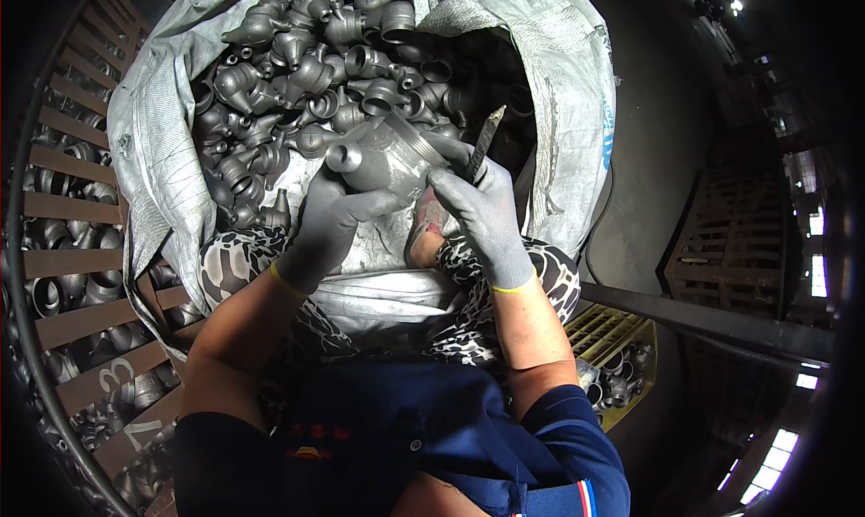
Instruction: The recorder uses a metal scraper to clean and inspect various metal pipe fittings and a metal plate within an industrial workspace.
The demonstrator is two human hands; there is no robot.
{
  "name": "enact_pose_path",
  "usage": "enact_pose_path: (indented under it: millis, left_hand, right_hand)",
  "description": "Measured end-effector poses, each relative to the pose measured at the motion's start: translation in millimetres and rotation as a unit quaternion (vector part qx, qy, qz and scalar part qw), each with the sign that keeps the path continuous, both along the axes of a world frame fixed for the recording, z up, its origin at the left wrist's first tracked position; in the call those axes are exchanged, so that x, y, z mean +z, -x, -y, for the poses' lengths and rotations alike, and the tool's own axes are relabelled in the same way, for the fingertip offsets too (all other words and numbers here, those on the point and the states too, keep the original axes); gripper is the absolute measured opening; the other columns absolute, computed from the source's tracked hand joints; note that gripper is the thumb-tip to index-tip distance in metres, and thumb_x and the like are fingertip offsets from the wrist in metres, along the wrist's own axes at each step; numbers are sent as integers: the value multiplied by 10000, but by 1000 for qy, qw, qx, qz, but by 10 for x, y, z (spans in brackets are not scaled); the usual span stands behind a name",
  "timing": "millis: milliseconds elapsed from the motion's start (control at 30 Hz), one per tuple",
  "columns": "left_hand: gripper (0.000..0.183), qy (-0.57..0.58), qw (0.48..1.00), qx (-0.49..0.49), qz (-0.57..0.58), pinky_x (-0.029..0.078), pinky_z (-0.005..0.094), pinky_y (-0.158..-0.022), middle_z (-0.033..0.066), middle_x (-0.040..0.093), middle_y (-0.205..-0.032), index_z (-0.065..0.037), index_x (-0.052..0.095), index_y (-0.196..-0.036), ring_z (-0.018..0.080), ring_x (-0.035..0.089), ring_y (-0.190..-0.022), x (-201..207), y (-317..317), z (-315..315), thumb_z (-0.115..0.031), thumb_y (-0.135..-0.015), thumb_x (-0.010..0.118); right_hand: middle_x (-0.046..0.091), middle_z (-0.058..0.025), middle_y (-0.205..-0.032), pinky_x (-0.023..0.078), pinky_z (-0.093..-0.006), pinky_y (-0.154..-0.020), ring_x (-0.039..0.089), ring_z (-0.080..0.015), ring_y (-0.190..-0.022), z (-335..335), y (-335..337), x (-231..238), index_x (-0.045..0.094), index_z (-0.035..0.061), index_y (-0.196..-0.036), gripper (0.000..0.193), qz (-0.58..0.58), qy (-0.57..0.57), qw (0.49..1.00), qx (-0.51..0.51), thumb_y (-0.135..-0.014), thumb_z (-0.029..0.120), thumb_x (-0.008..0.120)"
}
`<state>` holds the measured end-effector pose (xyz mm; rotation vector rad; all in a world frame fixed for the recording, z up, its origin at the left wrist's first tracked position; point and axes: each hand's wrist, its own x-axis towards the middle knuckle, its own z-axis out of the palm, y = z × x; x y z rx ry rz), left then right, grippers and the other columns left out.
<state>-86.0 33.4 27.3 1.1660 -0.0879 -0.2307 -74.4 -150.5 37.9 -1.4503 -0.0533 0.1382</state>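
Note:
My left hand (332,218), in a grey glove, is closed on the near side of a large grey metal casting (383,167). The casting has a short open spout at its left end and a ridged band toward its right. On its right side, my gloved right hand (484,212) grips the casting's edge with the thumb. That same hand also holds a dark flat bar, like a file (487,141), its worn pale tip pointing up and away. The fingers beneath the casting are partly hidden. Below the hands, a foot (428,224) shows between my patterned trouser legs.
A large white woven sack (160,125) surrounds many smaller grey castings (311,75). Brown slatted crates (68,212) with more castings stand at left. At lower right is a yellow crate (605,332) holding castings, beside a dark metal bar (703,314). A brown slatted rack (725,237) stands farther right.

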Motion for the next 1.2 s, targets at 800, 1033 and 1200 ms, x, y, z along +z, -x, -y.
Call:
enact_pose_path:
  millis: [800, 1033, 1200]
  left_hand:
    - [831, -208, 967, -130, 64, 425, 308, -999, 127, 492, -1321, 31, 384, -1394, 179, 503, -1195, 150, -92, -122, -38, -660, 767]
    - [568, -286, 912, -264, 126, 460, 290, -932, 92, 636, -1107, 14, 593, -1197, 157, 592, -1048, 482, -213, -255, -106, -650, 686]
    - [537, -259, 898, -354, -30, 474, 271, -788, 100, 660, -985, 44, 592, -1154, 145, 596, -881, 372, -183, -209, -83, -635, 651]
  right_hand:
    - [664, -6, -721, 464, -217, -608, 566, -47, -655, 229, 5, 29, 687, -13, -798, 107, -61, 5, 998, -8, -795, 85, 731]
    - [584, 26, -642, 381, -207, -523, 487, -44, -557, 373, -91, -32, 668, 21, -768, 172, -95, 58, 976, 185, -810, 177, 728]
    - [590, 16, -652, 329, -188, -458, 452, -25, -531, 231, -130, -227, 676, 25, -796, 130, -117, 32, 974, 191, -831, 149, 693]
